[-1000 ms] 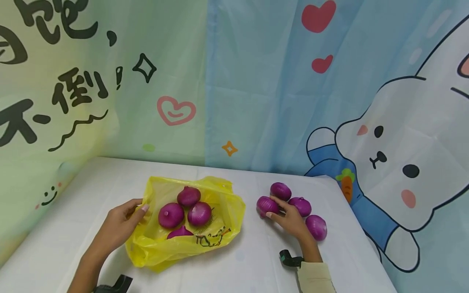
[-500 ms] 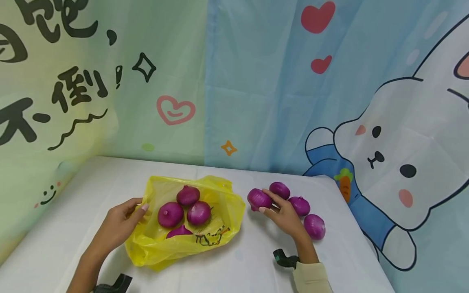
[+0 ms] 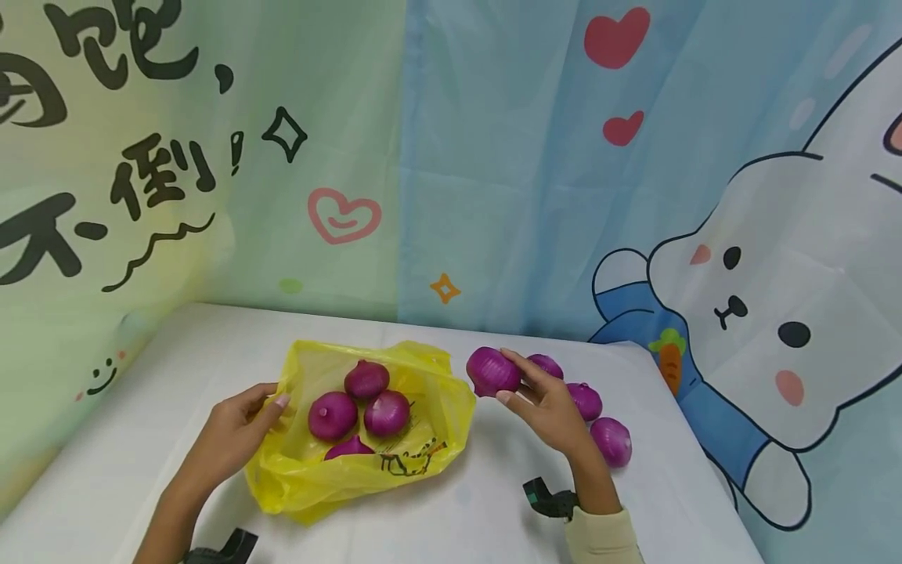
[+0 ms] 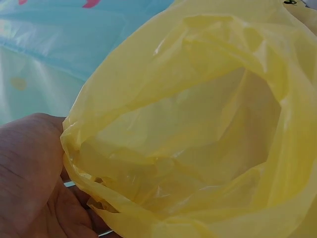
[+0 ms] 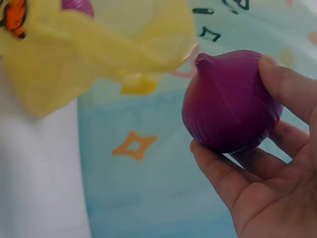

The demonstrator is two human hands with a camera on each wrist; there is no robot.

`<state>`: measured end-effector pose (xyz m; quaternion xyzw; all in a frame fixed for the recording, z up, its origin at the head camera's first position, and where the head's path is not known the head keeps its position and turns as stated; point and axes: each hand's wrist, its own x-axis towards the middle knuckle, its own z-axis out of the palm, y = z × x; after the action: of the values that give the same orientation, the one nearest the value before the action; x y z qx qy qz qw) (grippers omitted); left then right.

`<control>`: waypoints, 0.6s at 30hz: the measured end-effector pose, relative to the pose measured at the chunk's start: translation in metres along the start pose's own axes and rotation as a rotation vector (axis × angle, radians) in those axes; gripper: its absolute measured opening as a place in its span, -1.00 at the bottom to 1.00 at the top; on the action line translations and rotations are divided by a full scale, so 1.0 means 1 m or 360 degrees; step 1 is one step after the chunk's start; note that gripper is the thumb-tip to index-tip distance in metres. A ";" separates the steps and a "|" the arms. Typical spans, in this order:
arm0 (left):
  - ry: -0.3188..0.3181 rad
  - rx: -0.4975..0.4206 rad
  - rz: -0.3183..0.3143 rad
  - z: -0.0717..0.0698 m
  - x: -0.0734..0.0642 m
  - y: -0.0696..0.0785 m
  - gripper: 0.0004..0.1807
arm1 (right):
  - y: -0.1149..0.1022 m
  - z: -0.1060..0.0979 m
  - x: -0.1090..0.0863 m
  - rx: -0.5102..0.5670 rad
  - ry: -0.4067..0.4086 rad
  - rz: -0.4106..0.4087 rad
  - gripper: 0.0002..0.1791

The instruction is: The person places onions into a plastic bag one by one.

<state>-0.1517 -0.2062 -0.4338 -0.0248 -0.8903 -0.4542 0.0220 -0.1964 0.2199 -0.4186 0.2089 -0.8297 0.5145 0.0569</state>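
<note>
My right hand (image 3: 551, 411) pinches a purple onion (image 3: 491, 372) from its 3 o'clock side, just beside the rim of the yellow bag (image 3: 317, 483), bag at 8. Right wrist view: stem end (image 5: 200, 59) points to 11, axis 11-to-5; body near-round, smooth, finely ribbed. Left hand (image 3: 236, 432) pinches the bag between 9 and 10. Bag: thin crinkled translucent plastic, mouth agape, four onions (image 3: 333, 416) inside. Three loose onions (image 3: 585, 401) on white cloth (image 3: 423, 533), 3 to 4 o'clock from mine.
</note>
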 end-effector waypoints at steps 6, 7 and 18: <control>-0.0006 -0.0024 0.0003 0.001 0.000 0.000 -0.50 | -0.017 -0.001 0.003 0.0147 -0.0091 -0.0158 -0.31; -0.0007 -0.0025 0.0006 0.001 0.000 -0.001 -0.50 | -0.020 -0.001 0.004 0.0161 -0.0112 -0.0181 -0.31; -0.0003 -0.0055 0.0072 -0.002 -0.001 0.000 -0.51 | -0.041 0.008 0.025 0.0254 -0.0477 -0.0320 -0.36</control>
<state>-0.1503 -0.2080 -0.4328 -0.0457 -0.8816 -0.4688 0.0310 -0.2015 0.1901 -0.3804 0.3688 -0.7605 0.5335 -0.0327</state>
